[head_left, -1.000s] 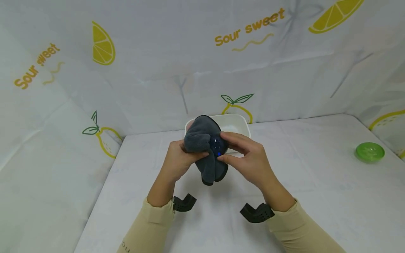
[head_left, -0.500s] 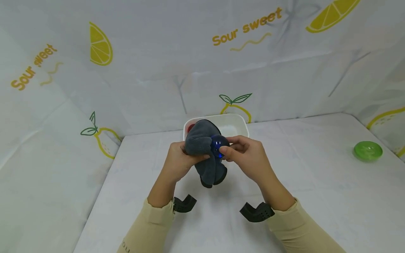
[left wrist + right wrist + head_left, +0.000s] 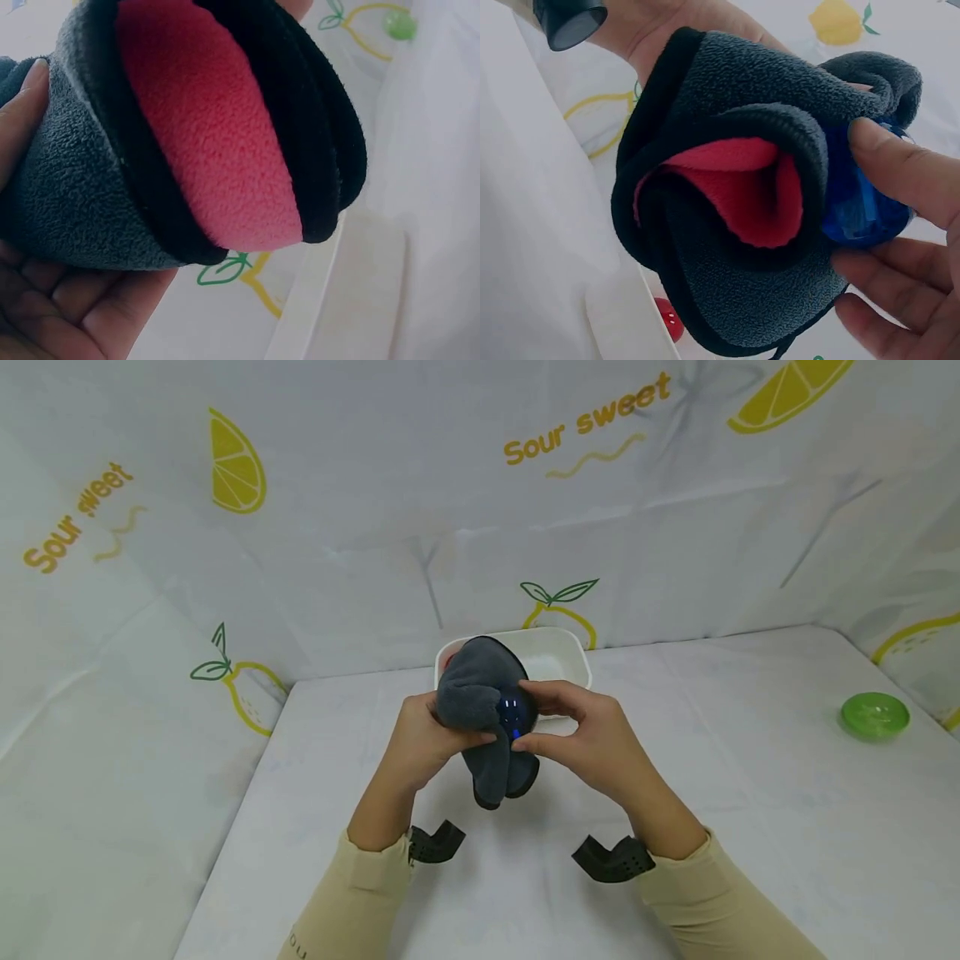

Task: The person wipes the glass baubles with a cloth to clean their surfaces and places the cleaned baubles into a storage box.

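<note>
Both hands are raised in front of me, close together over the table. My left hand (image 3: 420, 739) grips a bunched grey cleaning cloth (image 3: 476, 672) with black edging. Its pink underside (image 3: 210, 135) shows in the left wrist view, folded into a hollow. Against the cloth's right side sits a glossy, see-through blue round piece (image 3: 870, 195), a small dish or ball by its look. My right hand (image 3: 588, 735) pinches that piece between thumb and fingers, thumb at its lower edge in the head view. Part of the blue piece is hidden by the cloth.
Behind the hands stands a white rectangular container (image 3: 573, 652), partly covered by the cloth. A shiny red thing (image 3: 670, 319) shows at its edge. A green see-through dish (image 3: 875, 717) rests at the far right of the white-covered table (image 3: 712, 777).
The right thumb lay across the blue piece's face half a second ago and is now at its lower edge. The blue piece has turned slightly; the cloth has shifted a little in the left hand.
</note>
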`<state>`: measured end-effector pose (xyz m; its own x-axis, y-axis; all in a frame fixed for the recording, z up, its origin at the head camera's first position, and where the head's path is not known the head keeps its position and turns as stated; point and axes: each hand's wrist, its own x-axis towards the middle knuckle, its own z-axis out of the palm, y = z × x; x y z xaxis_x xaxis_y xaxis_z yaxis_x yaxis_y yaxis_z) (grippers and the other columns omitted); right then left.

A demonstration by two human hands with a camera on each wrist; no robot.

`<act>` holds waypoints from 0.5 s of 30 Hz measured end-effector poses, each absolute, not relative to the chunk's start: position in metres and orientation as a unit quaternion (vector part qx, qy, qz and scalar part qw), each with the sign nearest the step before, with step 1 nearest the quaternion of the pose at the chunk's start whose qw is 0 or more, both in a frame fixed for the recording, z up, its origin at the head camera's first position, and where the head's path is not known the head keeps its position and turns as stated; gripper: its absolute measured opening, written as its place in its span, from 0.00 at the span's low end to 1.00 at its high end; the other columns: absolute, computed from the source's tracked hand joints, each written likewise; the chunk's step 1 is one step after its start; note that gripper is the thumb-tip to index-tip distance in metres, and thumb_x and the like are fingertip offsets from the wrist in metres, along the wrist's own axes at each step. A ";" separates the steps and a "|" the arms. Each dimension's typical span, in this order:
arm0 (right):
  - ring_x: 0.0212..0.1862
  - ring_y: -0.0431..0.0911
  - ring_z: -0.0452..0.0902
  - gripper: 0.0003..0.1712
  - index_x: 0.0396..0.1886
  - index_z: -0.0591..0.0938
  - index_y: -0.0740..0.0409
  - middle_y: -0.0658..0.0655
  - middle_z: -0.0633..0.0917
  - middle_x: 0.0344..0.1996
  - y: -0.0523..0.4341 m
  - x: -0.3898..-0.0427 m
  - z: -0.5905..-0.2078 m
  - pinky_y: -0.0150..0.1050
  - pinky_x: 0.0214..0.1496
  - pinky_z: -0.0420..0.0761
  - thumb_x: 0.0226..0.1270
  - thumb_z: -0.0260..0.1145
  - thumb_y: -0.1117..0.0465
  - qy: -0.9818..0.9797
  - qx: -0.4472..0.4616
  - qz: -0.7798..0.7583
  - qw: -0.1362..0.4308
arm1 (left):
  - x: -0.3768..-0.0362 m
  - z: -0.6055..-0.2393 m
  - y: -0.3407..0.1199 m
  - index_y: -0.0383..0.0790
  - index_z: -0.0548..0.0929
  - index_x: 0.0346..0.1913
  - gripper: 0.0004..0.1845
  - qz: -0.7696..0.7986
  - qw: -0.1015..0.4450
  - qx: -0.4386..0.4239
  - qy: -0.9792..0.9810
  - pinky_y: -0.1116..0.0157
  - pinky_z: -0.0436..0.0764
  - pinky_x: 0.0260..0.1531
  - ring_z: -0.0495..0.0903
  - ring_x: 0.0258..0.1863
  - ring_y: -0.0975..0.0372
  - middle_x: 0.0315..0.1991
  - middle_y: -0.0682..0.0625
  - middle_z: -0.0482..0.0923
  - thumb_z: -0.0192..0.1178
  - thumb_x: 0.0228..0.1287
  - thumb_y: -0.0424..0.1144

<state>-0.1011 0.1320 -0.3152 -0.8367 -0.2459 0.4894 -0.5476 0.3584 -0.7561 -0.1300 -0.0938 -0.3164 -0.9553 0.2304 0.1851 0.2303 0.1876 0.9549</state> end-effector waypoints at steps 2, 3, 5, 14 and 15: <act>0.51 0.42 0.82 0.37 0.60 0.81 0.50 0.48 0.86 0.52 0.131 -0.101 -0.315 0.34 0.51 0.82 0.45 0.82 0.61 -0.814 0.266 0.483 0.184 | -0.130 -0.316 -0.094 0.30 0.85 0.45 0.22 0.625 0.007 0.150 0.766 0.58 0.85 0.41 0.85 0.40 0.57 0.43 0.40 0.86 0.77 0.42 0.27; 0.52 0.43 0.82 0.38 0.60 0.81 0.51 0.49 0.85 0.52 0.131 -0.101 -0.315 0.34 0.52 0.82 0.44 0.82 0.62 -0.815 0.275 0.468 0.202 | -0.130 -0.317 -0.093 0.30 0.85 0.47 0.23 0.627 0.013 0.152 0.764 0.58 0.85 0.42 0.85 0.41 0.56 0.44 0.40 0.86 0.77 0.43 0.27; 0.55 0.45 0.81 0.39 0.60 0.81 0.54 0.50 0.85 0.55 0.130 -0.101 -0.315 0.35 0.54 0.82 0.42 0.83 0.64 -0.815 0.291 0.444 0.231 | -0.131 -0.317 -0.093 0.29 0.83 0.49 0.24 0.633 0.025 0.155 0.758 0.57 0.85 0.44 0.85 0.43 0.55 0.46 0.39 0.85 0.76 0.44 0.26; 0.47 0.42 0.86 0.36 0.52 0.84 0.56 0.51 0.89 0.46 0.125 -0.100 -0.319 0.34 0.47 0.83 0.38 0.85 0.57 -0.825 0.249 0.429 0.270 | -0.130 -0.317 -0.096 0.25 0.84 0.46 0.20 0.655 0.000 0.150 0.740 0.59 0.84 0.43 0.84 0.42 0.57 0.44 0.37 0.85 0.73 0.47 0.25; 0.45 0.42 0.86 0.35 0.51 0.85 0.57 0.51 0.89 0.45 0.124 -0.100 -0.319 0.33 0.47 0.82 0.39 0.85 0.57 -0.826 0.243 0.435 0.265 | -0.130 -0.317 -0.096 0.24 0.84 0.46 0.19 0.658 -0.003 0.152 0.737 0.59 0.84 0.43 0.84 0.41 0.58 0.43 0.37 0.85 0.72 0.48 0.25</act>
